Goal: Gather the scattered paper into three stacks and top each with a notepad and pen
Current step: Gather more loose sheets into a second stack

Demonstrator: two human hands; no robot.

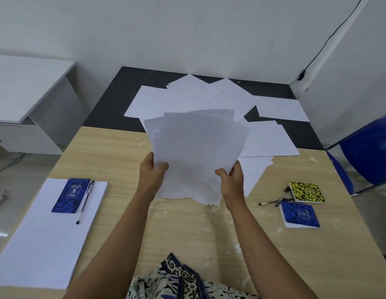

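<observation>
I hold a loose bundle of paper upright above the middle of the table, my left hand pinching its left edge and my right hand its right. More sheets lie scattered toward the far edge. A finished stack with notepad and pen sits at the near left corner.
</observation>
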